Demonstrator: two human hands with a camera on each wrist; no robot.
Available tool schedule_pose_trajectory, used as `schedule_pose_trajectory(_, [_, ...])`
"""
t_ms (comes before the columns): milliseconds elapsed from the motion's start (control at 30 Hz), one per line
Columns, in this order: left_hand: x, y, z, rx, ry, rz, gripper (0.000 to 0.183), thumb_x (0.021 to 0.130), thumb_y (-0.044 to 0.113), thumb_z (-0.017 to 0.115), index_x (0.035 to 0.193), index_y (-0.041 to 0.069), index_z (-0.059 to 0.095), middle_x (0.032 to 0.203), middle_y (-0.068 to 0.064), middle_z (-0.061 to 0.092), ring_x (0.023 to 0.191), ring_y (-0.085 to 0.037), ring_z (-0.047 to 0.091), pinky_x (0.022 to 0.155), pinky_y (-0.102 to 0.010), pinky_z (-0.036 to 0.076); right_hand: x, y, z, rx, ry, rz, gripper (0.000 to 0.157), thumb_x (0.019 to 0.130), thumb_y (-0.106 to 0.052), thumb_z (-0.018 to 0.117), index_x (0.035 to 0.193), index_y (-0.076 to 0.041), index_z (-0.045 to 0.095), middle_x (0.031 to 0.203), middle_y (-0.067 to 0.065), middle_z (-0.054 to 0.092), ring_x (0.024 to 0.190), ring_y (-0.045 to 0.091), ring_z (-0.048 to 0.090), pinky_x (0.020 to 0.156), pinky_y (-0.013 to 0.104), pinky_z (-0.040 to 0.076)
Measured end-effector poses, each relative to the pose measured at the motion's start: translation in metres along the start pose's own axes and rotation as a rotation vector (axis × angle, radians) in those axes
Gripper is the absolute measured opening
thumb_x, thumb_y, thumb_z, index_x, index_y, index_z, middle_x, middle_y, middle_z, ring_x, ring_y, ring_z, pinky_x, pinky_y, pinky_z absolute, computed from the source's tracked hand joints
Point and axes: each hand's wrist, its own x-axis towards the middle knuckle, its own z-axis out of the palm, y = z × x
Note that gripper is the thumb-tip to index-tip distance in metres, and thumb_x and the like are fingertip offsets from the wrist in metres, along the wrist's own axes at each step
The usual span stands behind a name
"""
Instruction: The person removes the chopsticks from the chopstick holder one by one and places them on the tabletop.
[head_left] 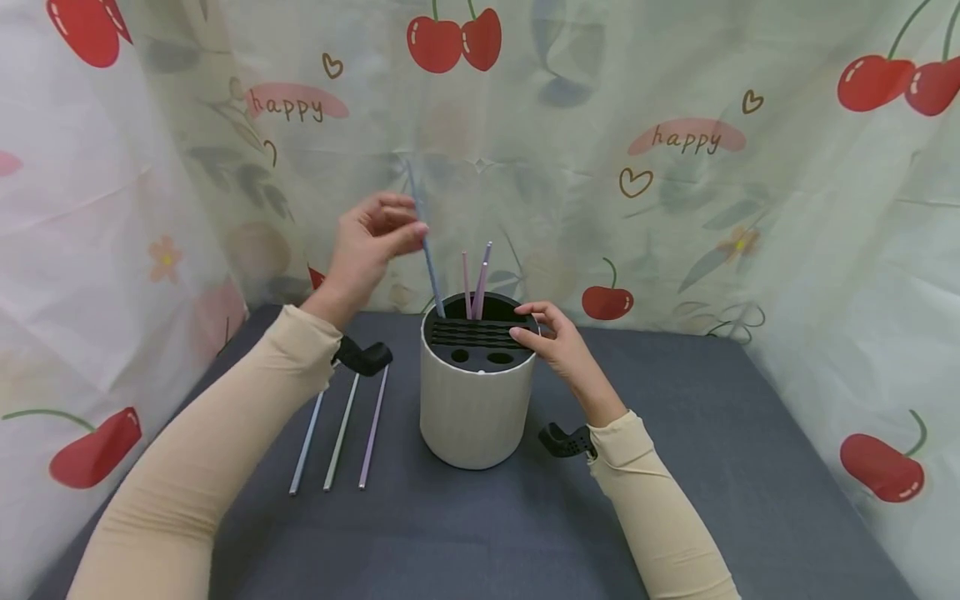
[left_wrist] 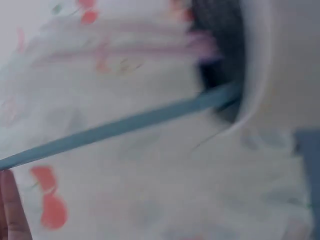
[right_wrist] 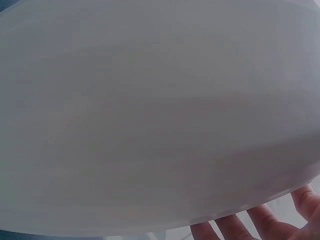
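Hands (head_left: pixel 372 236) (head_left: pixel 557 340) hold a blue straw (head_left: pixel 431 267) and holder (head_left: pixel 475 417).

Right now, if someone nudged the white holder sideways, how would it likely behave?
The white holder would probably slide rather than tip, as its base looks broad for its height. The right hand at its rim may steady it. On its side, its round wall might let it roll.

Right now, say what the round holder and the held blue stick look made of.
Round holder: probably plastic, pale satin, its wall softly shaded without sharp glints. Held blue stick: perhaps plastic or metal; straight, evenly blue, but blur hides its finish.
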Motion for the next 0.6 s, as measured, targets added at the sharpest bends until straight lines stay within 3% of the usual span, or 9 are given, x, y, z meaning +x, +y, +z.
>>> schedule_pose_trajectory(67, [0.011,0.018,-0.011,-0.103,0.086,0.092,0.024,0.084,-0.004,0.071,0.103,0.009,0.066,0.083,-0.003,0.069,0.073,-0.013,0.069,0.074,-0.026,0.060,0.000,0.000,0.000,-0.005,0.001,0.000,0.041,0.094,-0.026,0.064,0.130,-0.012,0.051,0.149,0.012,0.034,0.116,0.032,0.050,0.091,0.040,0.045])
schedule_pose_trajectory(133, [0.019,0.034,-0.024,-0.162,0.157,0.119,0.030,0.082,-0.003,0.073,0.108,0.008,0.067,0.081,-0.005,0.069,0.071,-0.015,0.069,0.072,-0.027,0.060,0.000,0.000,0.001,-0.008,0.001,-0.002,0.041,0.094,-0.026,0.064,0.130,-0.012,0.051,0.149,0.012,0.034,0.117,0.033,0.050,0.091,0.040,0.044])
schedule_pose_trajectory(233, [0.024,0.046,-0.047,-0.149,0.223,0.040,0.039,0.080,-0.001,0.075,0.117,0.007,0.067,0.080,-0.005,0.069,0.070,-0.015,0.068,0.070,-0.026,0.060,0.000,0.001,0.000,-0.012,-0.002,-0.006,0.041,0.094,-0.025,0.064,0.130,-0.011,0.051,0.148,0.012,0.034,0.118,0.033,0.049,0.090,0.039,0.044])
schedule_pose_trajectory(300, [0.023,0.044,-0.064,-0.108,0.248,-0.047,0.043,0.080,-0.001,0.075,0.121,0.008,0.067,0.079,-0.003,0.069,0.070,-0.013,0.068,0.068,-0.024,0.060,0.000,0.001,0.000,-0.014,-0.002,-0.009,0.041,0.094,-0.025,0.063,0.130,-0.011,0.051,0.148,0.012,0.034,0.120,0.033,0.048,0.090,0.040,0.044])
schedule_pose_trajectory(400, [0.014,0.021,-0.098,0.015,0.245,-0.183,0.049,0.084,-0.002,0.071,0.131,0.002,0.059,0.076,0.002,0.070,0.068,-0.008,0.068,0.066,-0.021,0.059,0.001,0.002,0.000,-0.017,-0.002,-0.007,0.041,0.094,-0.026,0.063,0.130,-0.011,0.051,0.148,0.012,0.034,0.122,0.033,0.047,0.090,0.040,0.044])
schedule_pose_trajectory(600, [-0.025,-0.049,-0.163,0.268,0.143,-0.386,0.055,0.090,-0.006,0.062,0.140,-0.014,0.038,0.071,0.018,0.067,0.065,0.002,0.065,0.064,-0.016,0.057,0.002,0.001,0.000,-0.017,-0.006,-0.006,0.041,0.094,-0.027,0.064,0.130,-0.012,0.051,0.148,0.012,0.034,0.121,0.033,0.046,0.091,0.041,0.043])
